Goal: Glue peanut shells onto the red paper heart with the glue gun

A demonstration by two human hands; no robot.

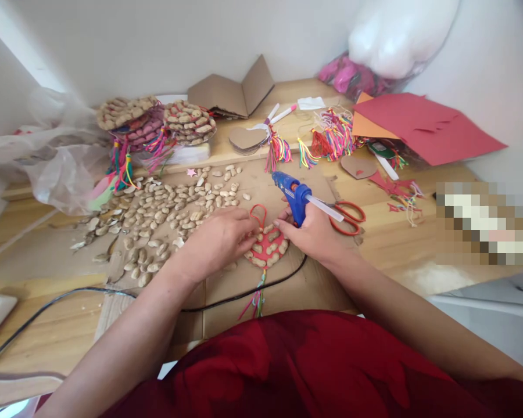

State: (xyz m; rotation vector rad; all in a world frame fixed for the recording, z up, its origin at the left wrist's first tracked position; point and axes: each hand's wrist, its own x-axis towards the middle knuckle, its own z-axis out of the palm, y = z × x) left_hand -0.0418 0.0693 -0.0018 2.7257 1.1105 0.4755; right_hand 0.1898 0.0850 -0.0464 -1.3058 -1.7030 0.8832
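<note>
A red heart-shaped piece (264, 253) with peanuts stuck on it lies on the cardboard, a red loop at its top and a colored tassel (258, 299) below. My left hand (222, 238) is at its upper left edge, fingers closed around a peanut (258, 237) by the loop. My right hand (311, 232) grips a blue glue gun (294, 197) with a clear glue stick out of its back; its nozzle points up and left, away from the heart. The right fingertips are close to the heart's upper right edge.
Loose peanuts (169, 203) spread over the left of the cardboard (226, 290). Orange-handled scissors (351, 217) lie beside my right hand. A black cord (244, 299) crosses in front. Finished peanut pieces (189, 122), tassels (335, 130) and red sheets (436, 128) sit behind.
</note>
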